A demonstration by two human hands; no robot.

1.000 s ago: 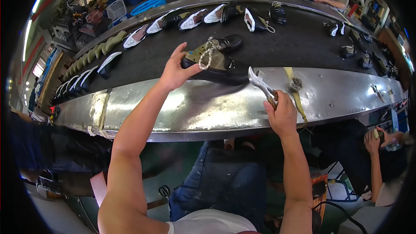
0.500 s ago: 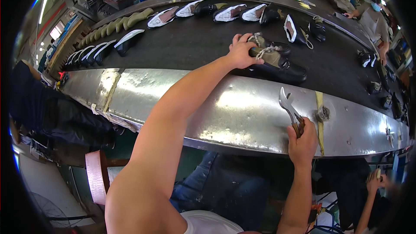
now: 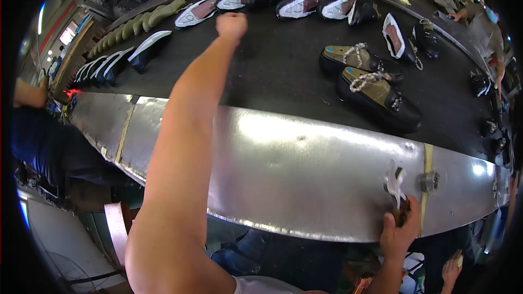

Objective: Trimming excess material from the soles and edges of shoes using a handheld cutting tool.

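My left hand [image 3: 232,26] is stretched out over the dark conveyor belt [image 3: 272,65], close to a black shoe upper with white lining [image 3: 234,0] in the far row. Its fingers point away and are blurred, so their grip is hidden. Low on the metal edge, my right hand [image 3: 400,232] is closed around the handles of metal pincers [image 3: 393,186], jaws upward. Between the hands, to the right on the belt, lie two black-and-olive moccasins with rope laces, the nearer one [image 3: 396,111] and the farther one [image 3: 329,67], side by side and untouched.
A shiny metal ledge [image 3: 305,174] runs along the belt's near side; a small round container [image 3: 430,181] stands on it by a yellow strip. Olive shoe forms [image 3: 144,24] and white-edged black pieces [image 3: 147,51] line the left. Other people work at both sides.
My left hand has let go of the pair of moccasins and moved left and farther across the belt. The pair stays on the belt. My right hand still holds the pincers.
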